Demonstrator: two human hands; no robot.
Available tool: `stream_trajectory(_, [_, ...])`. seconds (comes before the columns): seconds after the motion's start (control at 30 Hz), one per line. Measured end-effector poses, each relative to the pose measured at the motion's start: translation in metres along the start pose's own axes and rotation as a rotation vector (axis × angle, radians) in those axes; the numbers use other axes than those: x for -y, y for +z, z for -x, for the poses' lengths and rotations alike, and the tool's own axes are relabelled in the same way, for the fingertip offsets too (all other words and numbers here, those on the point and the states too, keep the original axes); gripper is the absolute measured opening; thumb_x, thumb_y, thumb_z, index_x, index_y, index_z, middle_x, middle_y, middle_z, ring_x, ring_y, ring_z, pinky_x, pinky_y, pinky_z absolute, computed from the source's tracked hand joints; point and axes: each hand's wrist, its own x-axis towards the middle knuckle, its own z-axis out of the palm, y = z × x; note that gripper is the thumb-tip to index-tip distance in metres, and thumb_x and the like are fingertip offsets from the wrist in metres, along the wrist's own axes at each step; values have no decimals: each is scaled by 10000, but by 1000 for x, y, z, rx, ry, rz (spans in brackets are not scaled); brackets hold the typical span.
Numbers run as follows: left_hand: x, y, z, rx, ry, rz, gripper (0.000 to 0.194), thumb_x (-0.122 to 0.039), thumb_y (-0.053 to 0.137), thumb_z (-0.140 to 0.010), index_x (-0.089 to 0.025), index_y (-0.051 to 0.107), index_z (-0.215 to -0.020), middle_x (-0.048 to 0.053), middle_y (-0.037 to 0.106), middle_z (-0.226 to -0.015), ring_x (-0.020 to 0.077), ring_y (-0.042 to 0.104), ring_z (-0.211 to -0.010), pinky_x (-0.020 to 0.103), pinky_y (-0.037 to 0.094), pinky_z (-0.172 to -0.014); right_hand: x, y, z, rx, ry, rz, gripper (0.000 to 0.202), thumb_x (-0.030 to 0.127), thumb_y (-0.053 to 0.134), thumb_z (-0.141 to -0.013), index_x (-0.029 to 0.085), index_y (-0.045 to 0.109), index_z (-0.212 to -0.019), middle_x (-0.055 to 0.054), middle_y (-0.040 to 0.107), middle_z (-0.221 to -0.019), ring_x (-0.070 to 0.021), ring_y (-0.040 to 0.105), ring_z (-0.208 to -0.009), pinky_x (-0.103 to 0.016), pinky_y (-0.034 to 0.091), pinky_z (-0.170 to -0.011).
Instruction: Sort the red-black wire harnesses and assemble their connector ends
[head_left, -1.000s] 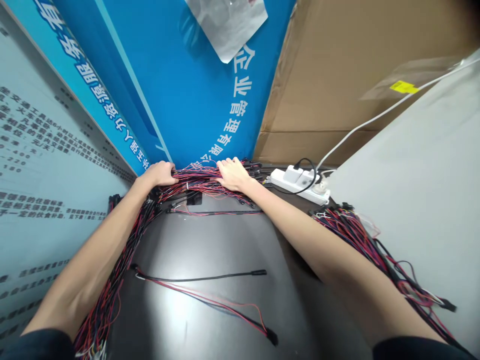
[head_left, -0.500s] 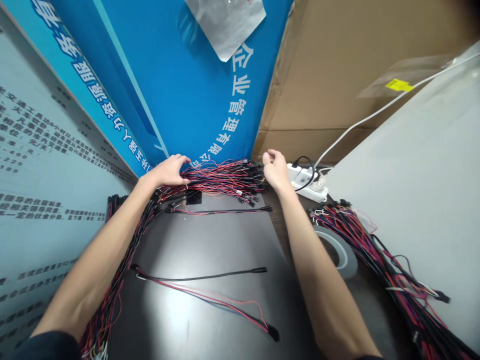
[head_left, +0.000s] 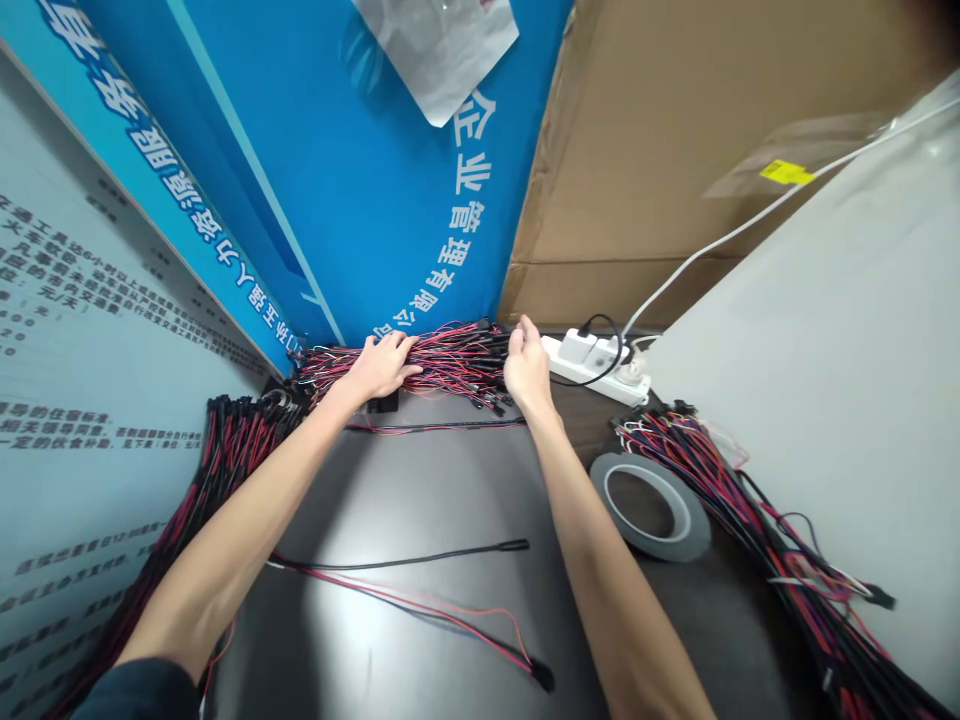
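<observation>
A thick bundle of red and black wire harnesses (head_left: pixel 457 362) lies crosswise at the far end of the grey tabletop, against the blue board. My left hand (head_left: pixel 381 366) rests on top of it, left of its middle, thumb and fingers apart. At the bundle's right end stands my right hand (head_left: pixel 526 368), fingers stretched upward and palm turned toward the connector ends. A separate thin harness (head_left: pixel 435 427) lies just in front of the bundle. Nearer to me, another single harness (head_left: pixel 420 602) is spread out with its black and red branches apart.
A white power strip (head_left: pixel 600 370) sits right of my right hand. A grey tape roll (head_left: pixel 694 520) lies beside my right forearm. More harnesses (head_left: pixel 772 540) run along the right side, and another heap (head_left: pixel 232 440) along the left. Cardboard (head_left: pixel 637 150) stands behind.
My left hand has moved right along the bundle and come down on it. My right hand has shifted left, closer to the connector ends. The tape roll is now more exposed.
</observation>
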Motion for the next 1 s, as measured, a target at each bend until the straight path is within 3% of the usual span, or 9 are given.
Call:
stream_trajectory(0.1, [-3,0,-1,-17,-11,9,520,-423,409,-999,-146,422,-1440,195,477,-1438,304,467,-1305,487,338,-1069,7,0,4,70,7,68,668,473,138,-1000,91,345,-1508,-209,467,-1476,-300,376,-1430,-573,139,-1199])
stream_trajectory(0.23, [-9,1,-1,-49,4,1,520,-351,366,-1013,-155,350,-1494,186,403,-1518,302,380,-1394,551,237,-1143,12,-10,6,174,3,74,644,381,212,-990,42,297,-1531,-213,436,-1499,-300,357,-1444,-562,82,-1214])
stream_trajectory(0.3, [-12,3,-2,-62,15,-5,520,-345,349,-1017,-152,337,-1500,181,390,-1531,300,350,-1415,585,181,-1164,12,-16,5,202,-6,57,624,358,232,-988,53,322,-1525,-201,443,-1496,-290,362,-1443,-549,90,-1219])
stream_trajectory(0.4, [-14,6,-5,-86,33,-6,501,-380,357,-1015,-137,400,-1452,187,471,-1468,305,396,-1373,587,167,-1168,9,-22,3,188,24,-13,588,320,255,-987,65,370,-1504,-190,520,-1437,-260,434,-1401,-492,235,-1203])
stream_trajectory(0.57, [-12,7,-11,-117,70,-55,392,-302,345,-1014,-114,525,-1306,180,618,-1252,303,529,-1186,515,296,-1086,9,-20,5,103,53,-70,495,250,354,-936,48,598,-1316,-187,639,-1295,-280,577,-1258,-453,394,-1119])
stream_trajectory(0.63, [-13,5,-14,-127,53,-71,352,-226,321,-1006,-123,562,-1241,169,642,-1191,298,552,-1126,487,351,-1012,11,-18,5,75,40,-83,480,287,379,-942,68,627,-1291,-183,642,-1291,-293,570,-1265,-472,385,-1123])
stream_trajectory(0.73, [-17,3,-17,-157,18,-68,344,-176,301,-996,-137,590,-1180,159,653,-1164,294,557,-1110,457,377,-949,12,-15,5,59,-9,-173,524,325,374,-962,76,543,-1391,-172,584,-1376,-262,509,-1338,-440,330,-1173])
stream_trajectory(0.83, [-19,5,-17,-178,25,-24,377,-263,287,-1022,-148,581,-1229,151,637,-1230,281,552,-1152,441,386,-964,4,-13,4,96,-25,-216,554,333,385,-959,96,475,-1452,-156,540,-1428,-254,474,-1370,-454,303,-1190])
stream_trajectory(1.0, [-16,9,-14,-84,59,10,525,-420,321,-1024,-160,394,-1474,144,494,-1463,268,463,-1327,431,346,-1078,-8,-13,2,146,-21,-93,514,316,419,-937,123,540,-1398,-156,552,-1415,-318,417,-1405,-572,229,-1191])
